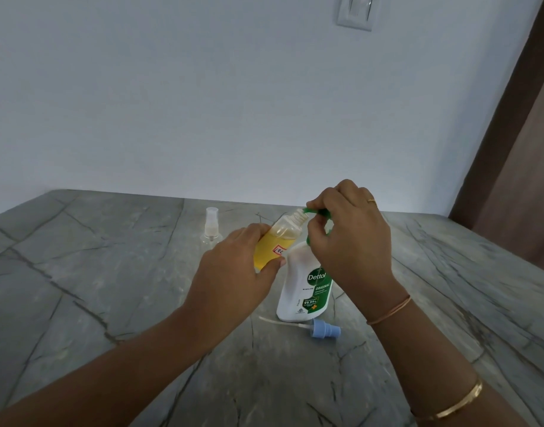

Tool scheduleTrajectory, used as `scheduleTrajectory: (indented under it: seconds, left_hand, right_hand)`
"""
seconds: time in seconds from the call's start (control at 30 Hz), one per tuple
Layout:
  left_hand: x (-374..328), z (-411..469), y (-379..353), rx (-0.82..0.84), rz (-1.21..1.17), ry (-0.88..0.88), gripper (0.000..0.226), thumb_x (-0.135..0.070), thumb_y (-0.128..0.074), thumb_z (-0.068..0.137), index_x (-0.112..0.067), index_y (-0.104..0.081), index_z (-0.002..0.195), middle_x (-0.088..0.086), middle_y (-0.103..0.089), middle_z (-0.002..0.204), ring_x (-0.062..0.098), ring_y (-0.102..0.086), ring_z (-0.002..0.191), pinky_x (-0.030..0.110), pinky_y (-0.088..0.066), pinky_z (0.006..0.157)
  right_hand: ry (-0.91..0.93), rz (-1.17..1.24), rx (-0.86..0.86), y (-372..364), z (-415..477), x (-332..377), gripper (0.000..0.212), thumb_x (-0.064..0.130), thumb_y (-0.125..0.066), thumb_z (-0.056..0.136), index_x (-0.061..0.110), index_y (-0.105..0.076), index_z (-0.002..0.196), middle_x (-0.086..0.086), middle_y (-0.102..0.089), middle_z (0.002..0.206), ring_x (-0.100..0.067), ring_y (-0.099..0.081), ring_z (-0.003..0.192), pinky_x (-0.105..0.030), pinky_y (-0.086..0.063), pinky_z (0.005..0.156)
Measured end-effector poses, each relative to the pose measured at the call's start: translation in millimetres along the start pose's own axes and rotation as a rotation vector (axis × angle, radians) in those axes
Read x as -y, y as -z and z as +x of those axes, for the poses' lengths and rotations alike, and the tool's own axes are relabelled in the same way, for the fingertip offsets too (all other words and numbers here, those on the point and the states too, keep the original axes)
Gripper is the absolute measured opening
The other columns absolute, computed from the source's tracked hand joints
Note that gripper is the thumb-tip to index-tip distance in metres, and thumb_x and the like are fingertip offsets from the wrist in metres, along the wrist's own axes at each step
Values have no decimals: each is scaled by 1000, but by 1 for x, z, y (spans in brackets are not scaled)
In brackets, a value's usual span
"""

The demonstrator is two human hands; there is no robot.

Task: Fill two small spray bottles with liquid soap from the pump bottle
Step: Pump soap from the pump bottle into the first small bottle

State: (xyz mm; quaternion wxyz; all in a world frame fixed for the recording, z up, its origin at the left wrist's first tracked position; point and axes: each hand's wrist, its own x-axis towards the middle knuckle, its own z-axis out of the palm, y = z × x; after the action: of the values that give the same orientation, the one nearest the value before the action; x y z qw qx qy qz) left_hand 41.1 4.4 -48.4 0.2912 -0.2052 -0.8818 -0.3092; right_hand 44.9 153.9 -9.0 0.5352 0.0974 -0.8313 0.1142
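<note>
Head view. Gripping small spray bottle (280,238) in left hand (233,269), fingers and thumb curling round its lower body. Holding it uncapped and tilted above the table (110,272), open neck pointing up and to the right, just under the green spout. Noting yellow liquid filling most of its body, and a red-bordered white label partly hidden by the thumb.

Clasping green pump head (315,212) of pump bottle (301,291) with right hand (350,238), fingers curling over and around it. Bringing spout tip right to the small bottle's mouth; cannot tell whether touching. Resting pump bottle's base on the grey veined table, just right of the left hand, white body with green Dettol label facing the camera.

Logging blue spray cap (324,329) with its dip tube, lying on its side on the table just in front of the pump bottle's base, apart from both hands. Logging second spray bottle (211,226), clear, white sprayer fitted, standing upright at the far side of the table behind the left hand.

Noting ring on right hand, thin bangle at right wrist, broader gold bangle further up the forearm. Noting pale wall behind, switch plate (355,10) at top.
</note>
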Motion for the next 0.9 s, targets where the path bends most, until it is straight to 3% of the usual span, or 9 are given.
scheduleTrajectory:
  seconds: [0.43,0.7,0.9]
  left_hand:
    - [0,0,-2,17,-22,23,49,-46,-56,82,-25,-47,125,-6,-61,119,14,-60,100,17,-32,78]
    - [1,0,-3,-1,-19,17,48,-46,-57,82,-25,-48,124,-5,-62,118,14,-61,99,18,-32,77]
    - [-1,0,-2,1,-32,9,47,-46,-58,82,-24,-49,123,-6,-63,116,14,-61,98,18,-34,77]
  right_hand:
    - [8,-16,-6,-5,-7,1,26,20,-39,76,10,-63,75,-4,-58,75,-22,-54,69,-22,-35,48]
    - [8,-9,27,1,0,-2,11,10,-55,71,12,-64,77,-2,-57,76,-20,-53,70,-24,-38,46]
    - [10,-34,-31,-4,-6,1,21,17,-43,76,10,-63,74,-4,-57,74,-22,-52,69,-22,-32,46]
